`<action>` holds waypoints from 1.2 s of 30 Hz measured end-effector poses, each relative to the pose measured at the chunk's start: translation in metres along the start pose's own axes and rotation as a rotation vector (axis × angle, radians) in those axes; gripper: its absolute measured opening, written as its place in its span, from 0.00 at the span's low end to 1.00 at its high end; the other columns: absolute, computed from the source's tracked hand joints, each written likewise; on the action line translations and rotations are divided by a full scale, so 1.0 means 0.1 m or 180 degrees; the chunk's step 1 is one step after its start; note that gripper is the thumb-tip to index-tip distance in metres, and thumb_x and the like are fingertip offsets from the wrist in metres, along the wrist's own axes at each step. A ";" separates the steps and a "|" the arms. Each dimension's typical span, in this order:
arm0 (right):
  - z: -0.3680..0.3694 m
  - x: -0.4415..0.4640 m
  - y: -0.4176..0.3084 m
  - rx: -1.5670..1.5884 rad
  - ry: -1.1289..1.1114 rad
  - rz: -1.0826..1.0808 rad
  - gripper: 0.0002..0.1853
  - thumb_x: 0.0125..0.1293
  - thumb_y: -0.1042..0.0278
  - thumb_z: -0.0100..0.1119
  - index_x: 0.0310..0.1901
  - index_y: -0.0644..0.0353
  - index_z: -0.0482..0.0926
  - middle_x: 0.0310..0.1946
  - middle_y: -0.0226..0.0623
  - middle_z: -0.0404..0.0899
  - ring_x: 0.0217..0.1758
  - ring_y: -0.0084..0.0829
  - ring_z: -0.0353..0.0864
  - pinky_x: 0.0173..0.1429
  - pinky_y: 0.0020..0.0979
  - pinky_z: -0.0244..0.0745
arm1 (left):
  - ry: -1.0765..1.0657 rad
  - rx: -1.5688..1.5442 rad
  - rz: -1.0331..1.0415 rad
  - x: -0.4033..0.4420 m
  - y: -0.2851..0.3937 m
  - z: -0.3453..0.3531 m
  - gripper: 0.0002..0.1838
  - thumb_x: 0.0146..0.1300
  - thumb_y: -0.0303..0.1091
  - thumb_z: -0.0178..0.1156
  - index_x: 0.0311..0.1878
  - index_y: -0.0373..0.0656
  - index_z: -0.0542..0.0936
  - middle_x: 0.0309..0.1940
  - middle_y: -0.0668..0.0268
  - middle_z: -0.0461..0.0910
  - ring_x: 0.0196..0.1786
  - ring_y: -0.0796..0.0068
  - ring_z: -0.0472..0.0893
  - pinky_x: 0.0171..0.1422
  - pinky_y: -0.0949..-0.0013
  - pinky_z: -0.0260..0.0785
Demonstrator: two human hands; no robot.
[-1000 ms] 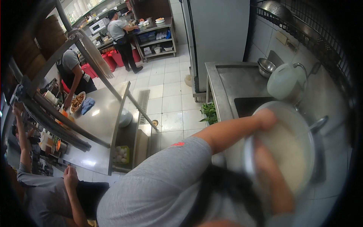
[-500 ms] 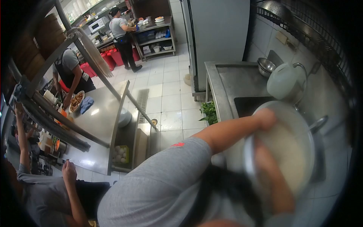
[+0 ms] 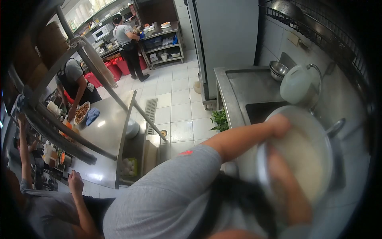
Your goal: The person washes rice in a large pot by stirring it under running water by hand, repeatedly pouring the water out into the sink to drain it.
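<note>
A large metal pot (image 3: 323, 135) with a loop handle (image 3: 336, 128) is tilted toward me at the sink, with cloudy, whitish contents (image 3: 304, 163) inside. My left hand (image 3: 281, 125) reaches across to the pot's upper left rim; motion smears its fingers. Over the pot's near left side lies my right forearm, and my right hand (image 3: 275, 157) is at the inner wall by the contents. Its fingers are blurred and partly hidden, so their grip cannot be made out.
Behind the pot are a steel sink counter (image 3: 246, 87), a white translucent container (image 3: 296, 83) and metal bowls (image 3: 278, 71). Leafy greens (image 3: 219, 120) stand below the counter. Co-workers (image 3: 127, 44) are at other stations. At left is a steel table (image 3: 109, 119) with a food dish (image 3: 82, 113).
Both of my hands stay at the pot with hardly any shift. The view has tilted slightly, and a co-worker's raised hand at lower left has moved a little.
</note>
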State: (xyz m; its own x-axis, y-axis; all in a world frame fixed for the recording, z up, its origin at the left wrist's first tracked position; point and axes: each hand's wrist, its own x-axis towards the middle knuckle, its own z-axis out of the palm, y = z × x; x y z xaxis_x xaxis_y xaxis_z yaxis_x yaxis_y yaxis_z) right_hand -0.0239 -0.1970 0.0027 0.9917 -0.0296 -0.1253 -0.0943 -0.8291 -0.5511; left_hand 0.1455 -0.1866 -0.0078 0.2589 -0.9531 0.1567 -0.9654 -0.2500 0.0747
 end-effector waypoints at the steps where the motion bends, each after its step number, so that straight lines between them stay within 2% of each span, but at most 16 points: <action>1: -0.01 0.00 0.00 -0.0015 -0.0047 0.0038 0.10 0.52 0.75 0.50 0.32 0.71 0.80 0.64 0.57 0.53 0.56 0.52 0.68 0.63 0.37 0.60 | 0.0000 -0.0014 0.0014 -0.01 0.01 -0.01 0.15 0.42 0.35 0.54 0.36 0.48 0.81 0.30 0.59 0.80 0.35 0.58 0.80 0.41 0.58 0.72; 4: 0.01 0.02 0.07 -0.0138 -0.0223 0.0084 0.10 0.51 0.76 0.50 0.31 0.71 0.80 0.64 0.56 0.54 0.58 0.52 0.66 0.64 0.36 0.59 | -0.0209 0.0131 -0.0007 -0.04 0.04 -0.08 0.15 0.43 0.35 0.53 0.37 0.49 0.81 0.30 0.60 0.81 0.36 0.59 0.80 0.42 0.59 0.72; 11: -0.02 0.00 0.05 -0.0293 -0.0202 0.0073 0.10 0.51 0.77 0.50 0.30 0.71 0.80 0.64 0.58 0.53 0.59 0.52 0.65 0.64 0.36 0.59 | -0.0045 -0.0094 -0.0064 -0.01 0.00 -0.01 0.18 0.42 0.33 0.53 0.40 0.49 0.80 0.32 0.59 0.80 0.36 0.58 0.80 0.43 0.59 0.71; 19: 0.05 0.02 0.08 0.0413 -0.0001 0.0239 0.13 0.53 0.77 0.50 0.38 0.73 0.79 0.65 0.56 0.53 0.60 0.52 0.64 0.65 0.35 0.58 | -0.0062 -0.0009 -0.0010 -0.03 0.01 -0.04 0.18 0.41 0.33 0.54 0.40 0.50 0.80 0.31 0.59 0.80 0.36 0.58 0.80 0.42 0.59 0.71; 28: -0.02 -0.01 0.02 -0.0070 -0.0176 -0.0068 0.10 0.52 0.76 0.51 0.32 0.72 0.80 0.65 0.55 0.53 0.60 0.51 0.65 0.64 0.36 0.59 | -0.0021 -0.0021 -0.0028 -0.01 -0.01 0.00 0.16 0.42 0.35 0.54 0.38 0.48 0.80 0.29 0.59 0.80 0.35 0.57 0.80 0.41 0.58 0.71; 31: -0.01 0.00 0.05 -0.0072 -0.0141 -0.0141 0.10 0.51 0.76 0.51 0.32 0.72 0.80 0.64 0.56 0.54 0.59 0.52 0.66 0.64 0.36 0.59 | -0.0017 -0.0026 -0.0095 -0.05 0.03 -0.07 0.10 0.45 0.32 0.54 0.29 0.44 0.83 0.31 0.58 0.81 0.37 0.61 0.81 0.41 0.62 0.73; 34: -0.02 -0.01 0.00 -0.0001 -0.0106 -0.0165 0.10 0.51 0.76 0.51 0.31 0.72 0.80 0.64 0.56 0.54 0.58 0.53 0.66 0.64 0.36 0.59 | -0.0010 0.0017 0.0000 -0.02 0.00 -0.02 0.16 0.43 0.35 0.54 0.38 0.48 0.80 0.30 0.59 0.80 0.35 0.58 0.80 0.42 0.58 0.71; 36: -0.02 -0.02 0.00 0.0038 -0.0099 -0.0147 0.10 0.52 0.76 0.51 0.31 0.72 0.80 0.64 0.56 0.54 0.58 0.52 0.67 0.63 0.36 0.60 | -0.0049 0.0039 -0.0021 -0.04 0.02 -0.05 0.16 0.43 0.35 0.53 0.39 0.48 0.80 0.30 0.59 0.80 0.36 0.58 0.80 0.43 0.59 0.71</action>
State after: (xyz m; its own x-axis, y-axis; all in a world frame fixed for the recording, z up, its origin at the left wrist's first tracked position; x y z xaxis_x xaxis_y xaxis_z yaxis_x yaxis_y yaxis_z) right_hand -0.0257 -0.1982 0.0048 0.9918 0.0260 -0.1250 -0.0499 -0.8224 -0.5667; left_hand 0.1430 -0.1827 -0.0035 0.2648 -0.9539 0.1411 -0.9640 -0.2582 0.0635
